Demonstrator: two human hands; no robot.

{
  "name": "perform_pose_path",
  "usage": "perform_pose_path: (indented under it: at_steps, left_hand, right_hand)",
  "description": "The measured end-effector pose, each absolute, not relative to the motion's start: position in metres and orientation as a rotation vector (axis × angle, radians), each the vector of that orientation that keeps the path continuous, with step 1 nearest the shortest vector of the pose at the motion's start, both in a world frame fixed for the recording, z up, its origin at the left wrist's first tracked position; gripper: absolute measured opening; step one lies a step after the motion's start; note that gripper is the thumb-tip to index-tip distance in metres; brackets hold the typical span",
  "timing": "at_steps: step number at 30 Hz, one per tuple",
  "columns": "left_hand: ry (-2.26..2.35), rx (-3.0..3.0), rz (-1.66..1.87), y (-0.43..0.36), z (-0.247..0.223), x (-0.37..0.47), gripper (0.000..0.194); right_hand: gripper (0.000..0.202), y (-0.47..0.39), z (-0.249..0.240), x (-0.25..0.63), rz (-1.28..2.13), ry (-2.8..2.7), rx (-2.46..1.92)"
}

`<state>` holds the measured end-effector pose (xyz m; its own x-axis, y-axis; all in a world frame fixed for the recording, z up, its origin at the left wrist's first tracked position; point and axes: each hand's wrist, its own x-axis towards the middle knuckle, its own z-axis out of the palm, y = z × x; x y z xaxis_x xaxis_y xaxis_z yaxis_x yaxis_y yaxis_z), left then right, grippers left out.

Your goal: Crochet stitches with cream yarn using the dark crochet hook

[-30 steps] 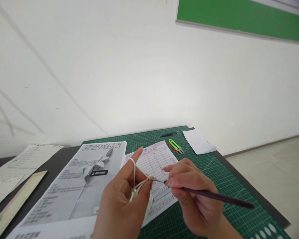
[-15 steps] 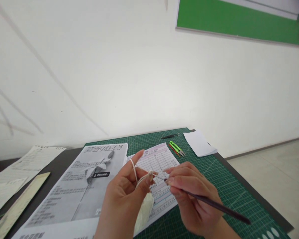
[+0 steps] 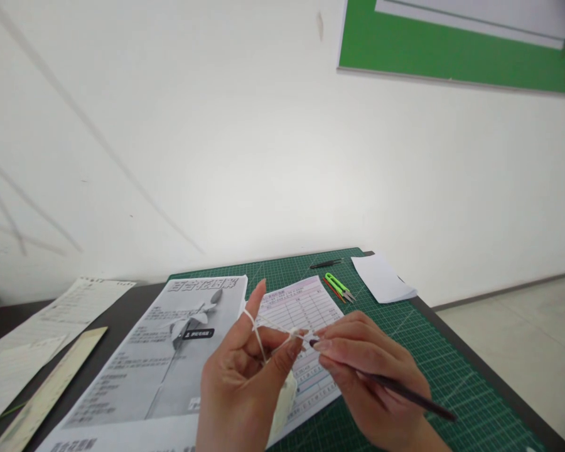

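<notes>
My left hand [image 3: 249,370] pinches a small piece of off-white crochet work [image 3: 294,333] between thumb and middle finger. Its index finger points up with a strand of the yarn [image 3: 256,326] looped round it. In my right hand [image 3: 374,370] is a crochet hook with a dark handle [image 3: 414,395], held like a pen. The hook's thin metal tip meets the stitches at the left fingertips; the exact loop is too small to make out. Below the left hand hangs a pale cream mass [image 3: 285,402], partly hidden by the palm.
Under the hands lie a printed chart sheet [image 3: 306,307] and a pattern page with a flower picture [image 3: 169,364] on a green cutting mat [image 3: 452,370]. Green thread snips [image 3: 338,285], dark tweezers [image 3: 326,263] and white paper [image 3: 381,279] lie behind. A ruler [image 3: 51,389] rests at left.
The hook has drawn slightly back and its handle end has swung left. The left index finger is a little more upright, with the yarn pulled into a longer strand. The view has shifted slightly.
</notes>
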<state>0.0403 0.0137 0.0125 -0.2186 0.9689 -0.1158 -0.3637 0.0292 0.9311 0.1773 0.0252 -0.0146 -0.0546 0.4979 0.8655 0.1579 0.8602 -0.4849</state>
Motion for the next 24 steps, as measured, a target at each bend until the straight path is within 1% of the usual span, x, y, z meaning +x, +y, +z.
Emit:
perform_pose_path:
  at_steps: [4, 7, 9, 12, 14, 15, 19, 24]
  left_hand:
    - [0.989, 0.639, 1.387, 0.017, 0.011, 0.035, 0.085]
    - [0.884, 0.566, 1.301, 0.021, 0.011, 0.029, 0.083]
    - [0.834, 0.537, 1.258, 0.023, 0.011, 0.026, 0.08]
    - [0.787, 0.516, 1.214, 0.022, 0.012, 0.023, 0.083]
    - [0.799, 0.55, 1.257, 0.019, 0.014, 0.024, 0.086]
    - [0.82, 0.593, 1.301, 0.017, 0.015, 0.025, 0.085]
    - [0.921, 0.826, 1.446, 0.01, 0.018, 0.032, 0.082]
    - [1.037, 0.978, 1.467, 0.009, 0.016, 0.035, 0.079]
  right_hand:
    - [0.03, 0.03, -0.02, 0.178, 0.58, -1.476, -0.519]
    - [0.028, 0.031, -0.02, 0.178, 0.618, -1.457, -0.509]
    - [0.031, 0.031, -0.02, 0.179, 0.504, -1.529, -0.492]
    - [0.037, 0.027, -0.026, 0.183, 0.135, -1.744, -0.434]
    - [0.037, 0.023, -0.033, 0.187, -0.101, -1.886, -0.428]
    - [0.037, 0.022, -0.036, 0.188, -0.146, -1.901, -0.455]
    - [0.035, 0.018, -0.04, 0.19, -0.15, -1.881, -0.507]
    - [0.038, 0.015, -0.025, 0.185, -0.083, -1.822, -0.501]
